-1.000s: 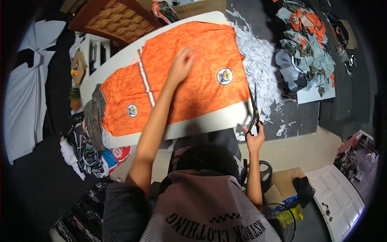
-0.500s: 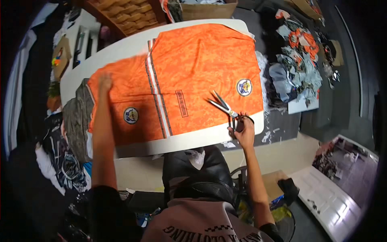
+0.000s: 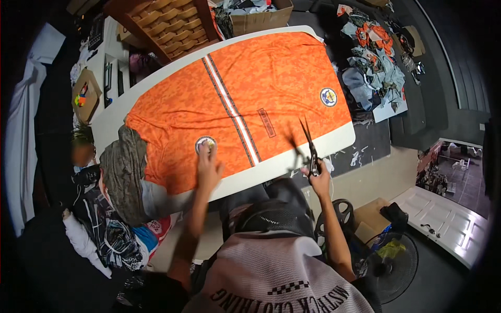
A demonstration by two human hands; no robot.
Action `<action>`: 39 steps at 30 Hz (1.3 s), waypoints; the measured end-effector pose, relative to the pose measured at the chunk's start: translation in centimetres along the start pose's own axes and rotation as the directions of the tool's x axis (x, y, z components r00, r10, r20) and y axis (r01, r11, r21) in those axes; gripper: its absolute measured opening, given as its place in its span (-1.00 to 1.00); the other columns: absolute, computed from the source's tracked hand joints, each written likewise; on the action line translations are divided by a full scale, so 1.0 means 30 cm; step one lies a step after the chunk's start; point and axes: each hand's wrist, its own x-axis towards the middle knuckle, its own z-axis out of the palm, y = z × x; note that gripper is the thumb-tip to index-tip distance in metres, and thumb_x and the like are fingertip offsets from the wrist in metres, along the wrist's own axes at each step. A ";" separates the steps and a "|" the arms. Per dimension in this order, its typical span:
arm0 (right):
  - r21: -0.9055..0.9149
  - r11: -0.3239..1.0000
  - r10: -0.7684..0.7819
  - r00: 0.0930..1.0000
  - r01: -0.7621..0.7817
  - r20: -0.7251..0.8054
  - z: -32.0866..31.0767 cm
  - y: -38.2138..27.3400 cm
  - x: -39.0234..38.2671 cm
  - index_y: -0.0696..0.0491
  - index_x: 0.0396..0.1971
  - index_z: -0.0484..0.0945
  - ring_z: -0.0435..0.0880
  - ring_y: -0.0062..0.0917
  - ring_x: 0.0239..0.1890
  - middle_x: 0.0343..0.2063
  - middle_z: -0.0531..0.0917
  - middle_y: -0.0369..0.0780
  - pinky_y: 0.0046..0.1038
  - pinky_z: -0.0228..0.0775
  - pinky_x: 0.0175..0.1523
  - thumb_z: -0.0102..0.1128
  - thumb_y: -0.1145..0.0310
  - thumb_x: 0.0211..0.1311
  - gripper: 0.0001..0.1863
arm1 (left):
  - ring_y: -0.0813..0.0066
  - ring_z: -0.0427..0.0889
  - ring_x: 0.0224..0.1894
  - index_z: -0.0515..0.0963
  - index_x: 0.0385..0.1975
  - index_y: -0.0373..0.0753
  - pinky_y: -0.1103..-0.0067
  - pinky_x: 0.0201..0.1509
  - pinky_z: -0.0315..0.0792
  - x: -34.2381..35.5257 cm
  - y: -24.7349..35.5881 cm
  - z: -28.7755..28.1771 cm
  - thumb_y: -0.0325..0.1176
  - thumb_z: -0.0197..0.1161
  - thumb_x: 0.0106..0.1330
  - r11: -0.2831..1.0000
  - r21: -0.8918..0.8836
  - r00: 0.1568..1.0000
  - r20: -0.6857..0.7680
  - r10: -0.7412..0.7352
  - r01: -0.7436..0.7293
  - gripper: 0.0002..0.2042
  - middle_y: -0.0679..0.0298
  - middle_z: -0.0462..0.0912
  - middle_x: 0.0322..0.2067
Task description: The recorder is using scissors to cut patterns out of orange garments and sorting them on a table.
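Note:
An orange patterned fabric piece (image 3: 175, 107) is spread over a white table (image 3: 334, 138), with some folds near its left end. A white reflective stripe with dark edging (image 3: 229, 101) crosses it, and a round emblem (image 3: 329, 97) lies to the right. My left hand (image 3: 209, 169) is at the near edge, fingers extended over a second round emblem and partly covering it; nothing shows in its grip. At the table's front right, my right hand (image 3: 321, 183) grips black-handled scissors (image 3: 312, 148), blades pointing away from me above the cloth.
Grey fabric (image 3: 122, 169) hangs over the table's left end. A wooden chair with a woven back (image 3: 169, 28) and a cardboard box (image 3: 261, 21) stand behind. Scraps (image 3: 376, 73) are heaped at far right. A fan (image 3: 391, 266) sits on the floor at lower right.
My left hand has moved right and nearer, off the fabric's left part to the near emblem. The fabric's left portion looks flatter. The scissors in my right hand have turned more upright.

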 end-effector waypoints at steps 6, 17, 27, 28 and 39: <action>0.114 0.970 0.164 0.925 -0.214 0.344 -0.002 0.084 -0.166 0.15 -0.29 0.49 0.40 -0.63 -0.41 -0.50 0.51 -0.33 -0.62 0.25 -0.25 0.39 0.24 0.05 -0.65 | -0.11 -0.03 0.39 0.09 0.35 -0.20 0.21 0.36 0.04 -0.354 0.033 0.162 -0.17 0.15 0.25 0.951 0.212 0.971 -0.137 -0.198 0.224 -0.32 -0.04 -0.07 0.38; 0.091 0.932 0.175 0.654 -0.351 0.736 -0.056 0.191 -0.180 0.05 -0.48 0.47 0.34 -0.72 -0.49 -0.55 0.43 -0.39 -0.66 0.18 -0.35 0.18 0.03 0.23 -0.64 | -0.06 0.07 0.37 0.23 0.30 -0.15 0.23 0.31 0.13 -0.286 0.266 0.218 -0.30 0.19 0.20 0.984 0.172 0.996 -0.079 -0.034 0.047 -0.39 -0.01 0.07 0.34; 0.065 0.932 0.113 0.456 -0.357 0.883 0.030 0.121 -0.279 0.01 -0.59 0.46 0.32 -0.76 -0.56 -0.64 0.40 -0.41 -0.67 0.13 -0.48 0.16 -0.04 0.22 -0.58 | 0.17 0.22 0.28 0.27 0.25 -0.14 0.34 0.24 0.21 -0.183 0.262 0.267 -0.24 0.16 0.22 0.961 0.241 0.990 -0.015 0.141 -0.133 -0.44 0.14 0.24 0.24; 0.062 0.928 0.122 0.458 -0.366 0.881 0.042 0.123 -0.291 0.01 -0.59 0.46 0.32 -0.76 -0.56 -0.64 0.40 -0.41 -0.68 0.13 -0.48 0.16 -0.05 0.23 -0.58 | 0.18 0.23 0.28 0.27 0.25 -0.14 0.35 0.24 0.21 -0.193 0.257 0.272 -0.23 0.15 0.23 0.958 0.249 0.988 -0.024 0.155 -0.145 -0.45 0.15 0.24 0.24; 0.245 0.837 0.174 0.662 -0.489 0.729 0.193 0.151 -0.393 0.00 -0.63 0.43 0.30 -0.73 -0.60 -0.66 0.39 -0.41 -0.64 0.12 -0.49 0.12 -0.11 0.22 -0.53 | 0.24 0.24 0.27 0.25 0.28 -0.11 0.39 0.22 0.20 -0.219 0.219 0.297 -0.26 0.11 0.23 0.953 0.210 0.952 -0.165 0.256 -0.220 -0.44 0.21 0.31 0.21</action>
